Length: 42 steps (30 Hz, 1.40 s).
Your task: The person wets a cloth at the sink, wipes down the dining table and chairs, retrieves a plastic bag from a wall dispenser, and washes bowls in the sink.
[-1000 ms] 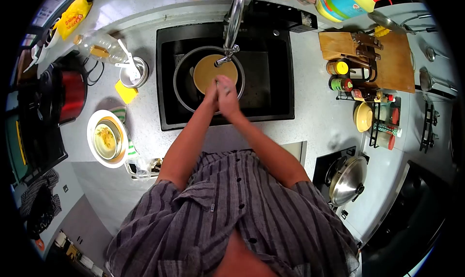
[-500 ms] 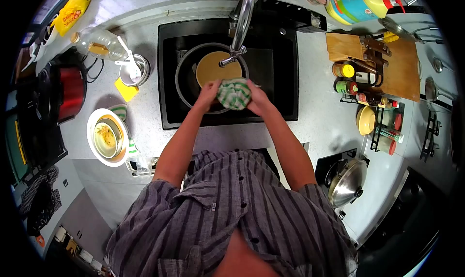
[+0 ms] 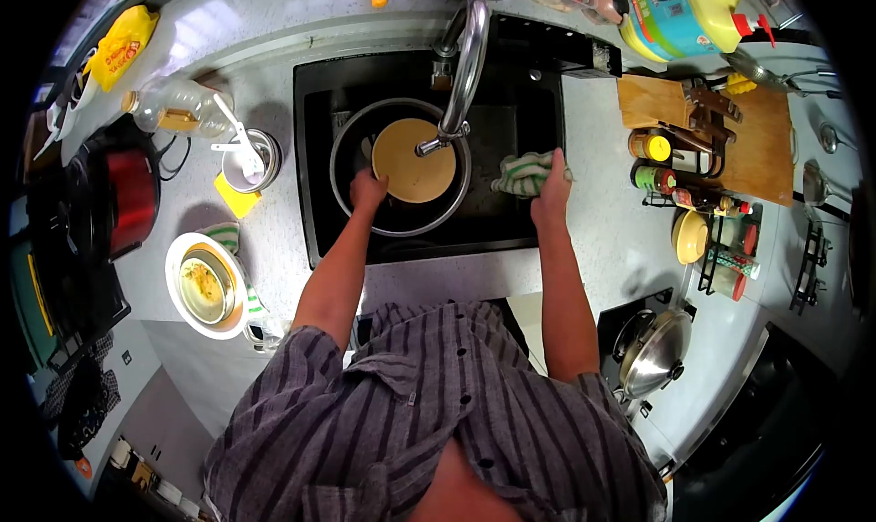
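Observation:
A round tan dish [image 3: 415, 161] sits inside a metal basin [image 3: 464, 186] in the black sink. My left hand [image 3: 368, 193] reaches into that basin with its fingers closed at the dish's left edge; whether the dish is lifted I cannot tell. Farther right, over the sink's right side, my right hand [image 3: 552, 198] grips a bunched green-and-white striped cloth [image 3: 523, 174]. The curved chrome faucet [image 3: 474, 61] hangs above the dish, its spout covering a small part of it.
On the left counter stand a white basin [image 3: 176, 280] of nested bowls, stacked small bowls [image 3: 265, 161] with spoons, a yellow sponge [image 3: 235, 196] and a clear bottle [image 3: 187, 88]. Spice jars [image 3: 649, 146], a wooden board [image 3: 762, 143] and a lidded pan [image 3: 659, 353] are at right.
My hands have parted. The left went from the cloth to the dish's edge, while the right carried the cloth rightward, away from the metal basin.

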### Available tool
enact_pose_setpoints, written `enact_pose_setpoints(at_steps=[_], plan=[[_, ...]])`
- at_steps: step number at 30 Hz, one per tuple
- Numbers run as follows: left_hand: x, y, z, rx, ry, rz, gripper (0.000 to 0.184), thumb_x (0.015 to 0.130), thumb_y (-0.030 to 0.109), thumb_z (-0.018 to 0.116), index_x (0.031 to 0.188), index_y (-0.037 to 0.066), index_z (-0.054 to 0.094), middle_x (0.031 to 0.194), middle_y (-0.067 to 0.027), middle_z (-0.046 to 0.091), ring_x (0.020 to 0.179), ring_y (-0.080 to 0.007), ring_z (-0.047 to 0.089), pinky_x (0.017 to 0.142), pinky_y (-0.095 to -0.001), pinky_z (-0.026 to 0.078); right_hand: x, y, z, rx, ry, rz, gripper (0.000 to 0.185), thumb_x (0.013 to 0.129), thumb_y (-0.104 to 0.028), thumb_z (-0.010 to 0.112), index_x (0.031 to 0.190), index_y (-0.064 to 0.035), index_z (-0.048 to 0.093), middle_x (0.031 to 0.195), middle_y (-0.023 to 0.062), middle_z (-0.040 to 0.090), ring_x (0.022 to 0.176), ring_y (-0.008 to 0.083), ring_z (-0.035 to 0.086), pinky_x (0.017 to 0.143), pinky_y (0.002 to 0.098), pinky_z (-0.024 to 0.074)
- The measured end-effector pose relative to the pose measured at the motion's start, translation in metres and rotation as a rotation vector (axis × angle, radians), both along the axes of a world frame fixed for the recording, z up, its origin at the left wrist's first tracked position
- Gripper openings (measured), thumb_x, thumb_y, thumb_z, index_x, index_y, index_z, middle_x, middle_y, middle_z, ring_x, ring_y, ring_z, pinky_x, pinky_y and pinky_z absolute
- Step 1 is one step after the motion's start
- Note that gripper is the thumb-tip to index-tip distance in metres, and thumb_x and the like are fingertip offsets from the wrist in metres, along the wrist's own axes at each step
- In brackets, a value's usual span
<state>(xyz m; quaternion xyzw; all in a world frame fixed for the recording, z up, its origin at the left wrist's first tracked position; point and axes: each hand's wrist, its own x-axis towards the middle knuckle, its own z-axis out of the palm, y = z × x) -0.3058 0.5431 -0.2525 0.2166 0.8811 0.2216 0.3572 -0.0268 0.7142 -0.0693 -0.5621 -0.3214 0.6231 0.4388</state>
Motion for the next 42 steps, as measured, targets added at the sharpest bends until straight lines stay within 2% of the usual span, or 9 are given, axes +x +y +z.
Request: enact_pose_setpoints(at_steps=[5, 7, 12, 17, 20, 21, 29, 37, 42], plan=[[-0.002, -0.003, 0.070, 0.106, 0.071, -0.068, 0.024, 0.085, 0.023, 0.067, 0.098, 0.003, 0.066, 0.095, -0.0181, 0.072, 0.091, -0.0397, 0.068, 0.078, -0.0461, 0.054, -0.054, 0.048, 0.018, 0.404, -0.295, 0.327, 0.019, 0.096, -0.022, 0.067, 0.093, -0.0028, 0.069, 0.077, 0.0002, 0.065, 0.072, 0.0080, 0.061, 0.066, 0.0253, 0.0487], [-0.003, -0.014, 0.100, 0.206, 0.241, -0.133, 0.019, 0.086, 0.017, 0.066, 0.097, 0.003, 0.065, 0.101, -0.0168, 0.071, 0.091, -0.0379, 0.069, 0.076, -0.0443, 0.055, -0.085, 0.062, 0.027, 0.586, -0.412, 0.513, 0.022, 0.091, -0.022, 0.074, 0.102, -0.0036, 0.071, 0.081, 0.0014, 0.069, 0.073, 0.0063, 0.060, 0.067, 0.0251, 0.0488], [-0.009, -0.039, 0.149, 0.568, 0.626, -0.199, 0.010, 0.087, 0.005, 0.064, 0.096, 0.002, 0.061, 0.123, -0.0132, 0.067, 0.099, -0.0357, 0.068, 0.080, -0.0420, 0.057, -0.142, 0.080, 0.041, 0.592, -0.734, 0.823, 0.042, 0.083, -0.037, 0.075, 0.117, -0.0129, 0.072, 0.087, 0.0166, 0.073, 0.081, 0.0326, 0.071, 0.076, 0.0387, 0.0551], [-0.025, -0.046, 0.152, 0.688, 0.646, -0.215, 0.014, 0.089, 0.006, 0.064, 0.103, 0.001, 0.064, 0.117, -0.0134, 0.069, 0.093, -0.0305, 0.071, 0.071, -0.0375, 0.059, -0.154, 0.085, 0.018, 0.648, -0.947, 0.927, 0.035, 0.085, -0.039, 0.070, 0.111, -0.0151, 0.075, 0.092, 0.0186, 0.073, 0.088, 0.0387, 0.069, 0.079, 0.0443, 0.0556], [-0.021, -0.048, 0.145, 0.257, -0.135, 0.112, 0.017, 0.092, 0.009, 0.062, 0.106, 0.000, 0.064, 0.107, -0.0118, 0.070, 0.087, -0.0221, 0.071, 0.063, -0.0340, 0.060, -0.152, 0.077, 0.019, 0.714, -0.936, 0.923, 0.032, 0.087, -0.037, 0.068, 0.110, -0.0158, 0.075, 0.092, 0.0185, 0.072, 0.087, 0.0385, 0.069, 0.079, 0.0445, 0.0557], [-0.015, -0.050, 0.132, 0.373, -0.404, 0.282, 0.022, 0.094, 0.012, 0.059, 0.111, -0.001, 0.063, 0.102, -0.0083, 0.068, 0.086, -0.0156, 0.069, 0.058, -0.0305, 0.061, -0.150, 0.074, 0.015, 0.749, -0.910, 0.910, 0.031, 0.088, -0.036, 0.067, 0.111, -0.0161, 0.075, 0.091, 0.0183, 0.072, 0.087, 0.0382, 0.069, 0.079, 0.0444, 0.0558], [0.019, -0.033, 0.132, 0.306, -0.651, 0.157, 0.024, 0.097, 0.015, 0.056, 0.118, 0.004, 0.059, 0.104, -0.0043, 0.064, 0.087, -0.0134, 0.065, 0.062, -0.0284, 0.061, -0.131, 0.054, 0.028, 0.741, -1.006, 1.060, 0.033, 0.091, -0.033, 0.063, 0.120, -0.0186, 0.070, 0.090, 0.0162, 0.073, 0.086, 0.0370, 0.069, 0.081, 0.0449, 0.0557], [0.005, -0.007, 0.124, 0.348, -0.488, 0.009, 0.025, 0.094, 0.017, 0.056, 0.112, 0.000, 0.061, 0.092, -0.0087, 0.068, 0.082, -0.0181, 0.068, 0.065, -0.0331, 0.060, -0.115, 0.061, 0.046, 0.597, -0.836, 0.904, 0.042, 0.090, -0.034, 0.067, 0.127, -0.0149, 0.065, 0.095, 0.0170, 0.073, 0.091, 0.0366, 0.070, 0.082, 0.0439, 0.0555], [-0.016, 0.050, 0.105, 0.333, -0.070, -0.406, 0.030, 0.086, 0.028, 0.061, 0.102, 0.003, 0.068, 0.096, -0.0188, 0.071, 0.089, -0.0371, 0.069, 0.080, -0.0455, 0.054, -0.053, 0.075, 0.054, 0.578, -0.597, 0.714, 0.032, 0.093, -0.024, 0.069, 0.121, -0.0097, 0.067, 0.084, 0.0112, 0.072, 0.079, 0.0189, 0.069, 0.075, 0.0321, 0.0534]])
